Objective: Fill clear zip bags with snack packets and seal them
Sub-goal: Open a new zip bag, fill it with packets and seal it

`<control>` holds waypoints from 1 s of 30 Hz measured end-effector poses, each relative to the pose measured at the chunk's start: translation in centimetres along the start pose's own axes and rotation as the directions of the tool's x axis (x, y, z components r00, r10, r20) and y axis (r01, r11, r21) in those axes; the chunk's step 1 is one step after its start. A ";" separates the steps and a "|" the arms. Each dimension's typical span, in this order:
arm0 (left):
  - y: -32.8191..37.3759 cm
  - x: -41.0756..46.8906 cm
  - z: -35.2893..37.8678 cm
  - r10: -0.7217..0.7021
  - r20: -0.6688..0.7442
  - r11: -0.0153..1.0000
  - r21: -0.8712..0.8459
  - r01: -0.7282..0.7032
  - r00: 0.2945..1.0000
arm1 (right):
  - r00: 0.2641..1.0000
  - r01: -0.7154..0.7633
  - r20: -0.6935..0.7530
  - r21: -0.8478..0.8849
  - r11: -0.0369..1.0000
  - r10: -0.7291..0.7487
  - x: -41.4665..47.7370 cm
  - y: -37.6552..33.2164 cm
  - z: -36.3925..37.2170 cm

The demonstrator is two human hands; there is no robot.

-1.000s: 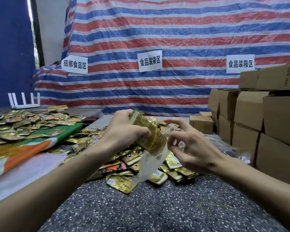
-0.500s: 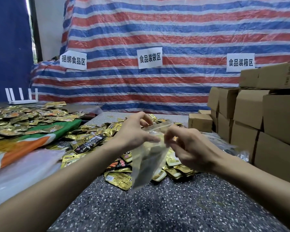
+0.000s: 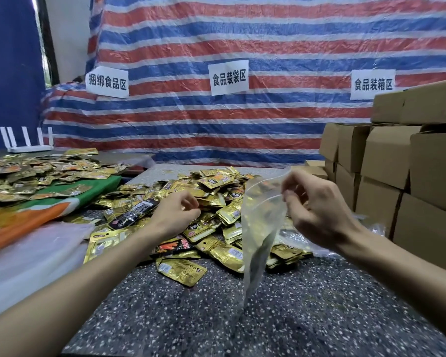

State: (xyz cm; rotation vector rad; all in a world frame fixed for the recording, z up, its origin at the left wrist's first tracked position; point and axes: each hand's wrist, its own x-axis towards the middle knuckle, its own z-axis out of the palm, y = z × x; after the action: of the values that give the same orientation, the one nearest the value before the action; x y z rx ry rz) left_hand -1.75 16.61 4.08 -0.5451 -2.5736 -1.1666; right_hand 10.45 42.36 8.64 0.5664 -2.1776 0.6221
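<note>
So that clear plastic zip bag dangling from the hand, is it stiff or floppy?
Probably floppy: the clear plastic zip bag hangs limp and creased from the right hand pinching its top edge. Likely light, since a mere pinch carries it. Glossy film, so perhaps slippery.

Left hand point(image 3: 177, 211) has let go — zip bag point(image 3: 260, 228) hangs from right hand point(image 3: 317, 210).

A single wide-angle view is taken from head height, directed forward and slightly down; the speckled table point(image 3: 294, 318) is seen close in the lower frame, the striped tarpaulin point(image 3: 242, 34) farther off across the upper frame.
</note>
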 end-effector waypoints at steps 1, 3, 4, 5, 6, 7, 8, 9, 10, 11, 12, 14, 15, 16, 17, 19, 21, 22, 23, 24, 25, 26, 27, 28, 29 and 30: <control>-0.8 0.0 0.6 -0.005 0.022 0.999 0.036 0.004 1.000 | 1.000 0.004 -0.015 -0.004 1.000 -0.004 0.0 0.0 -0.1; -2.2 -0.1 2.1 0.002 0.098 0.992 0.124 -0.015 0.995 | 1.000 0.007 -0.029 -0.005 1.000 -0.007 0.0 0.2 -0.3; -2.7 -0.2 3.0 0.003 0.150 0.982 0.186 -0.031 0.989 | 1.000 0.007 -0.026 -0.003 1.000 -0.007 -0.1 0.3 -0.3; -3.1 -0.3 3.9 0.001 0.204 0.964 0.260 -0.056 0.979 | 1.000 0.006 -0.021 -0.003 1.000 -0.006 -0.1 0.4 -0.3; -3.4 -0.3 4.9 -0.002 0.256 0.938 0.335 -0.087 0.967 | 1.000 0.004 -0.016 -0.003 1.000 -0.004 -0.3 0.6 -0.2; -3.6 -0.3 5.6 -0.005 0.299 0.910 0.397 -0.120 0.954 | 1.000 0.003 -0.015 0.002 1.000 -0.003 -0.4 0.7 -0.2; -3.7 -0.4 6.3 -0.007 0.338 0.884 0.442 -0.152 0.941 | 1.000 -0.002 -0.013 0.012 1.000 0.002 -0.4 0.8 -0.2; -3.8 -0.3 7.0 0.000 0.375 0.861 0.471 -0.190 0.927 | 1.000 -0.012 -0.009 0.020 1.000 0.012 -0.5 0.9 -0.3; -3.8 -0.3 7.6 0.011 0.412 0.840 0.491 -0.232 0.911 | 1.000 -0.022 -0.003 0.026 0.999 0.022 -0.6 1.0 -0.3; -3.8 -0.2 8.1 0.022 0.440 0.827 0.497 -0.264 0.898 | 1.000 -0.029 0.003 0.030 0.999 0.029 -0.6 1.1 -0.4; -3.9 -0.2 8.6 0.034 0.449 0.824 0.493 -0.279 0.893 | 0.999 -0.032 0.010 0.033 0.999 0.031 -0.7 1.2 -0.4; -4.1 -0.2 9.3 0.072 0.408 0.822 0.493 -0.286 0.910 | 0.999 -0.028 0.022 0.039 0.999 0.027 -0.9 1.1 -0.5; -4.3 -0.3 9.5 0.097 0.376 0.814 0.503 -0.291 0.921 | 0.999 -0.025 0.028 0.039 0.999 0.024 -1.1 1.1 -0.5; -4.3 -0.3 9.6 0.121 0.344 0.809 0.510 -0.293 0.931 | 0.999 -0.024 0.032 0.036 0.999 0.022 -1.1 1.0 -0.5; -4.4 -0.4 9.5 0.142 0.309 0.811 0.508 -0.290 0.940 | 0.999 -0.024 0.033 0.032 0.999 0.023 -1.2 1.0 -0.6; -4.3 -0.4 8.9 0.170 0.231 0.831 0.489 -0.265 0.958 | 0.999 -0.029 0.028 0.034 0.999 0.028 -1.2 0.9 -0.6; -4.0 -0.2 8.2 0.159 0.175 0.858 0.463 -0.224 0.972 | 0.999 -0.033 0.026 0.042 0.999 0.032 -1.1 0.8 -0.7; -3.7 -0.1 7.7 0.128 0.142 0.898 0.404 -0.175 0.982 | 0.999 -0.033 0.029 0.042 0.999 0.032 -1.1 0.7 -0.8; -3.3 0.0 7.2 0.092 0.100 0.948 0.297 -0.118 0.991 | 0.999 -0.035 0.033 0.037 0.999 0.034 -1.0 0.6 -0.8; -2.8 0.3 6.6 0.056 0.051 0.985 0.160 -0.063 0.997 | 0.999 -0.037 0.039 0.029 0.999 0.036 -1.0 0.6 -0.8; -2.4 0.6 6.0 0.020 -0.001 0.999 0.027 -0.020 1.000 | 0.998 -0.041 0.046 0.020 0.999 0.040 -0.9 0.5 -0.8; -1.8 0.8 5.2 -0.028 -0.038 0.995 -0.092 0.025 0.999 | 0.998 -0.045 0.051 0.013 0.999 0.044 -0.8 0.4 -0.8; -1.2 0.9 4.4 -0.083 -0.050 0.975 -0.212 0.070 0.995 | 0.998 -0.046 0.054 0.011 0.999 0.045 -0.8 0.3 -0.8; -0.6 1.0 3.6 -0.132 -0.043 0.936 -0.334 0.111 0.990 | 0.997 -0.045 0.057 0.011 0.999 0.044 -0.7 0.1 -0.7; 0.1 1.0 2.7 -0.172 -0.029 0.882 -0.451 0.140 0.985 | 0.997 -0.045 0.061 0.012 0.999 0.044 -0.6 0.0 -0.7; 0.9 1.0 1.9 -0.200 -0.015 0.821 -0.548 0.159 0.980 | 0.997 -0.046 0.067 0.011 0.999 0.046 -0.5 -0.2 -0.7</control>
State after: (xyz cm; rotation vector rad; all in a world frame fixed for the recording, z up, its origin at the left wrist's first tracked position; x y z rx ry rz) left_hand -2.38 18.80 3.79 -0.3573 -2.2448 -1.9723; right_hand 11.28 42.71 8.68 0.5522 -2.2561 0.6507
